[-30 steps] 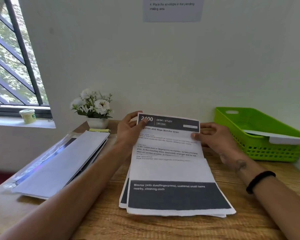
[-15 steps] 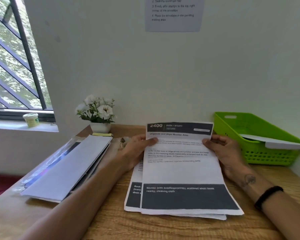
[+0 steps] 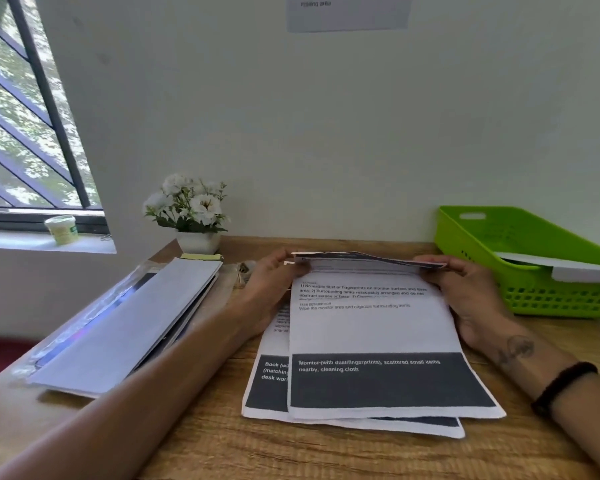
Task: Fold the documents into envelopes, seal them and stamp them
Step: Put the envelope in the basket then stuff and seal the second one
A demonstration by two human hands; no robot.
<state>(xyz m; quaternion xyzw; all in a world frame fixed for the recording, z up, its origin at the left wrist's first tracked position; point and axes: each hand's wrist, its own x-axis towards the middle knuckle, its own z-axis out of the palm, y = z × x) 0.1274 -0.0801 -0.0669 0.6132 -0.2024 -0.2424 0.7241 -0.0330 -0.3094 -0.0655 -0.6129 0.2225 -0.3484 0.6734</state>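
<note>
On the wooden table (image 3: 222,445) lies a small stack of documents (image 3: 354,422), near a pile of envelopes (image 3: 118,327) on its left. The top sheet (image 3: 371,327) is being folded: its far edge is curled toward the person. The left hand (image 3: 274,289) and right hand (image 3: 465,292) pinch that edge, fingers closed on the paper. Next, I think, the edge must meet the lower part evenly before creasing.

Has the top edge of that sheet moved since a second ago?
Yes. Both hands, left and right, have curled the top sheet edge over toward the person; its header no longer faces up, while the stack beneath stays flat.
</note>
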